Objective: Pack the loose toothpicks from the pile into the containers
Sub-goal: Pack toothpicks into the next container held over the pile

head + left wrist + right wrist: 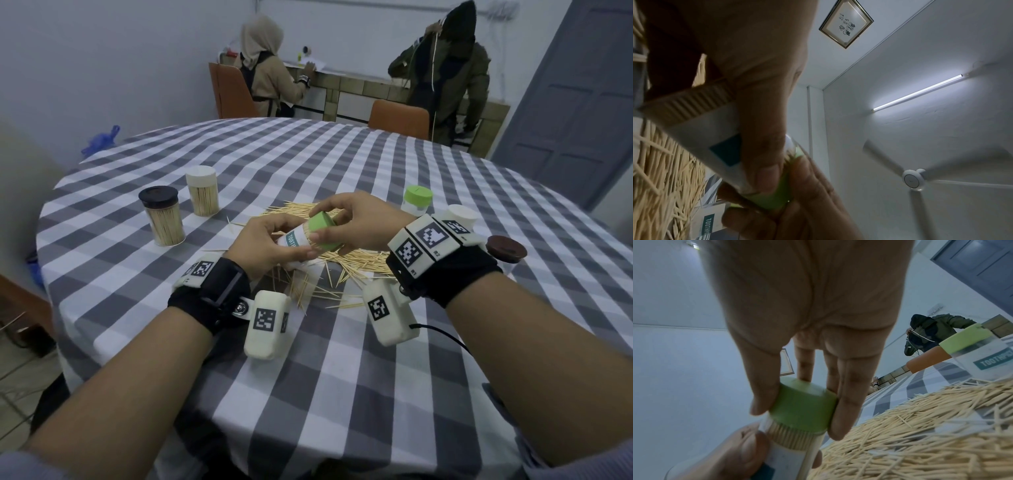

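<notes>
A clear toothpick container (295, 240) with a white and teal label, full of toothpicks, is held tilted above the loose toothpick pile (346, 258). My left hand (270, 245) grips its body. My right hand (346, 222) pinches its green lid (323, 229) between thumb and fingers. The right wrist view shows the green lid (803, 407) sitting on the container (789, 456), with toothpick ends visible just under it and the pile (920, 434) on the cloth beside. The left wrist view shows the same container (715, 138) under my thumb.
Two filled containers stand at left, one with a black lid (162, 216) and one with a white lid (202, 190). A green-lidded container (416, 200), a white-lidded one (460, 216) and a brown lid (506, 249) stand at right. Two people work at a far counter (359, 85).
</notes>
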